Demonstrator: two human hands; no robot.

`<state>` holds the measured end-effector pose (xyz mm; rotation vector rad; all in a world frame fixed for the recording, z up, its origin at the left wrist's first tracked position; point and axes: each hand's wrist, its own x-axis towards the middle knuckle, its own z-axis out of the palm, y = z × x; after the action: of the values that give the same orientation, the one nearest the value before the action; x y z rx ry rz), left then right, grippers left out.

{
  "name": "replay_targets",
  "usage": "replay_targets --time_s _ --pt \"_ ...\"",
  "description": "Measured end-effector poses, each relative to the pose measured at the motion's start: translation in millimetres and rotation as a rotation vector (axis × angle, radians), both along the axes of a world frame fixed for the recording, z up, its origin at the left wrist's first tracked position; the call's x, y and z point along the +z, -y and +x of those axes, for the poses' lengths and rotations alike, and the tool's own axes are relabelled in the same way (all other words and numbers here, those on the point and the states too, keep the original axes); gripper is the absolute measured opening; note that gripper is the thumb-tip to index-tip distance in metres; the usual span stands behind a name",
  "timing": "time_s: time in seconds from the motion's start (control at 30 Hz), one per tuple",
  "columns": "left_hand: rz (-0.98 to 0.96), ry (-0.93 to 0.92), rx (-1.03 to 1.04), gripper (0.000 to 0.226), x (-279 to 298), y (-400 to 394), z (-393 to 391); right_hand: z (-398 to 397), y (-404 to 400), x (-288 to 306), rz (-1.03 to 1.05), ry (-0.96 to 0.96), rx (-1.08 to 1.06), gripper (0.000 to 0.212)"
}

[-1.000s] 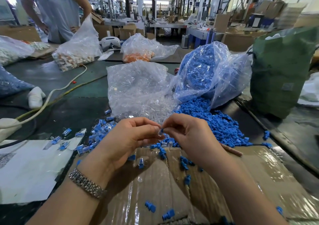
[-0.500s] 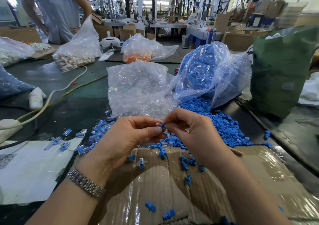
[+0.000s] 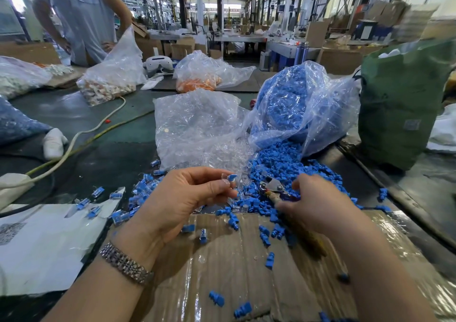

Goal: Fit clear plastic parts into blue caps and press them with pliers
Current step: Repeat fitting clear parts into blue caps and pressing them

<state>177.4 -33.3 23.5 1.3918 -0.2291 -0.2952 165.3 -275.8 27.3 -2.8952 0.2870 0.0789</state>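
Factory assembly hall: long workbenches (image 3: 241, 39), stacked cartons (image 3: 318, 33), bulk bags of plastic parts (image 3: 303, 104).

Blue cap (image 3: 232, 178) with clear part, pinched aloft.

Both forearms are bare, without sleeves or gloves, and a silver metal link watch band (image 3: 125, 265) circles the left wrist, well back from the fingers.

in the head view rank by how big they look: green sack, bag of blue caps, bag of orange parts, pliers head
1. green sack and bag of blue caps: look alike, unranked
2. bag of orange parts, though it lies farther off
3. pliers head
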Motion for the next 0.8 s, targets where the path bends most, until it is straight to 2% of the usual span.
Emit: replay_targets --time_s 0.07,0.27,0.37,0.53,0.6,0.67,0.73,0.8 --pt "-0.012 -0.009 0.018 0.022 1 0 0 2 2 -3 -0.043 -0.094 -0.009 0.049" --pt "-0.038 -0.015 0.043 0.023 2 0 -1 -1 -6 -3 -0.106 -0.051 0.055 0.037" --pt "-0.048 -0.019 0.072 0.021 0 1 1 1 -10 -1 -0.036 -0.075 0.024 0.028" --pt "-0.078 -0.019 0.097 0.025 -1 -1 3 2 -2 8 0.065 -0.003 -0.034 0.027" --pt "-0.109 -0.036 0.118 0.025 -2 -2 5 -1 2 12 0.219 0.045 0.007 0.026" --pt "-0.152 -0.048 0.136 0.023 -3 -3 6 -7 0 18 0.603 0.034 0.064 0.020" --pt "-0.188 -0.054 0.152 0.022 -3 -3 6 -14 -6 24 1.000 -0.116 0.172 0.014" --pt "-0.209 -0.047 0.163 0.022 -3 -2 7 -18 -12 24 1.117 -0.287 0.301 0.035"
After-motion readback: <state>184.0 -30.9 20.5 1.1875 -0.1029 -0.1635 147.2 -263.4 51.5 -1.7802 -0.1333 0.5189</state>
